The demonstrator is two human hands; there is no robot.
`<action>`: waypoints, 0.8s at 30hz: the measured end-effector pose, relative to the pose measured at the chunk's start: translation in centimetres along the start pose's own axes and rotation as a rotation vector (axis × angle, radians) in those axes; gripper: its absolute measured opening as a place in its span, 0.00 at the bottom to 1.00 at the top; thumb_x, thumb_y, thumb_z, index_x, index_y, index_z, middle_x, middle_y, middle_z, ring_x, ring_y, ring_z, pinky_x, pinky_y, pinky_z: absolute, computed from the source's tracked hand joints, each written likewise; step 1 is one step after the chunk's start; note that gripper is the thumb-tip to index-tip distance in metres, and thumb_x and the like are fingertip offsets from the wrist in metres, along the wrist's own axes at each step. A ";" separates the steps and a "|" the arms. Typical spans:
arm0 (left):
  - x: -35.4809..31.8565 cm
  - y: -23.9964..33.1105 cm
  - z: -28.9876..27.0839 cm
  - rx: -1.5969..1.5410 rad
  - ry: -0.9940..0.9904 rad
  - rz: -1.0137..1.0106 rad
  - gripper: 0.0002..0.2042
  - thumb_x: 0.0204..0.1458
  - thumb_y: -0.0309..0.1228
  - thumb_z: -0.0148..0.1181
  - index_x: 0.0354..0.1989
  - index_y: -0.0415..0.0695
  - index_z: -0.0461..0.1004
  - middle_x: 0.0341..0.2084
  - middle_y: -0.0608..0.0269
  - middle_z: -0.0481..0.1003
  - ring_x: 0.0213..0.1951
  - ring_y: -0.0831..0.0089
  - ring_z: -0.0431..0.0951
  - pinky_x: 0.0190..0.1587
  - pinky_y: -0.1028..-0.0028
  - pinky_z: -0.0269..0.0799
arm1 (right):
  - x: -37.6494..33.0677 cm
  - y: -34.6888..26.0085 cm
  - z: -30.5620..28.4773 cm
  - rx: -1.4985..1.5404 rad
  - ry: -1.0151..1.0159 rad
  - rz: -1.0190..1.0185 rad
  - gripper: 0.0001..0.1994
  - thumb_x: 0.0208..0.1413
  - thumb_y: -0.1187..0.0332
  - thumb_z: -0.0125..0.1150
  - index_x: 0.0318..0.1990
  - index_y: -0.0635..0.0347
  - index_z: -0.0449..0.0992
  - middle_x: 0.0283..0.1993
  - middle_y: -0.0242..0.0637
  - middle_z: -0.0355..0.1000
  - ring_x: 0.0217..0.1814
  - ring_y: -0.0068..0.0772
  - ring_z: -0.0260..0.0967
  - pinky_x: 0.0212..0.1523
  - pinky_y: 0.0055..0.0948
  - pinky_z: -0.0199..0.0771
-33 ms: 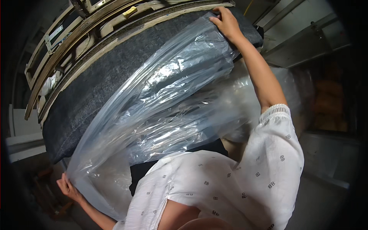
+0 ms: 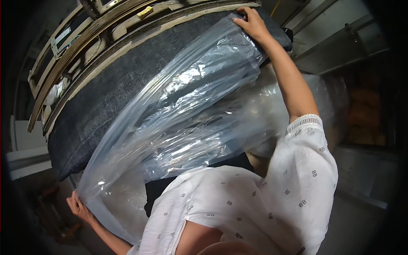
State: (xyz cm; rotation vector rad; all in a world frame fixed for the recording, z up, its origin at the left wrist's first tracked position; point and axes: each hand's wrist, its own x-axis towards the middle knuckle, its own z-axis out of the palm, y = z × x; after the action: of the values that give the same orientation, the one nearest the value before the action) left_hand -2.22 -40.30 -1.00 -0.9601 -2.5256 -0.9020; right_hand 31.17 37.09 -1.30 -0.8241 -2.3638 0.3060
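I had the left hand [image 2: 79, 208] low on the left side, past the near left corner of the desk [image 2: 110, 100], with its fingers shut tight on one end of the clear plastic sheet [image 2: 191, 80]. The right hand [image 2: 251, 26] was far up at the other end of the desk. Its thumb and fingers pinched the sheet there, but I could not tell how much plastic was bunched inside them.

The two hands were held well apart, I think, so that the edge between them was pulled long and quite straight. The sheet lay slanted across the desk's dark cloth top, and the rest of it hung down toward the white shirt [image 2: 229, 204] and the black cloth [image 2: 240, 163] at the lap. It was full of shiny folds, maybe because only the two ends were held and the middle was loose.

Behind the desk ran a long brown rail [image 2: 42, 97], and a little yellow piece [image 2: 145, 11] sat up there too. The sheet did not reach them, so they were not in its way.
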 end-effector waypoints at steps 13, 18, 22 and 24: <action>18.2 -6.1 8.7 -0.375 0.396 -0.183 0.17 0.54 0.39 0.53 0.45 0.39 0.72 0.41 0.66 0.74 0.38 0.73 0.73 0.44 0.78 0.64 | 6.9 -2.9 2.3 0.246 0.536 0.182 0.09 0.52 0.63 0.54 0.34 0.60 0.68 0.29 0.42 0.71 0.34 0.43 0.70 0.39 0.35 0.68; 23.3 -2.6 14.7 -0.186 0.270 -0.300 0.20 0.51 0.45 0.57 0.40 0.38 0.76 0.36 0.63 0.76 0.41 0.78 0.72 0.46 0.81 0.62 | 5.6 1.0 4.8 0.398 0.418 0.276 0.10 0.51 0.65 0.54 0.36 0.63 0.70 0.33 0.44 0.72 0.37 0.40 0.70 0.41 0.32 0.67; 26.0 -4.2 15.0 -0.181 0.296 -0.329 0.21 0.49 0.45 0.59 0.41 0.39 0.76 0.36 0.62 0.77 0.40 0.79 0.72 0.46 0.81 0.63 | 7.6 2.1 5.3 0.145 0.400 0.224 0.11 0.50 0.64 0.56 0.35 0.63 0.73 0.35 0.45 0.71 0.40 0.40 0.68 0.44 0.33 0.66; 26.6 -4.2 15.9 -0.197 0.284 -0.343 0.21 0.48 0.45 0.59 0.41 0.39 0.76 0.35 0.63 0.77 0.38 0.79 0.72 0.45 0.81 0.63 | 7.8 2.7 5.3 0.064 0.395 0.225 0.11 0.50 0.64 0.56 0.35 0.63 0.74 0.36 0.46 0.71 0.42 0.41 0.67 0.45 0.33 0.65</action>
State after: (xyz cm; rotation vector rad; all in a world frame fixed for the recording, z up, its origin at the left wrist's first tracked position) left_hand -25.36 -19.30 -2.58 -0.4090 -2.4224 -1.3040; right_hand 24.39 44.03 -2.82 -1.0189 -1.8916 0.2791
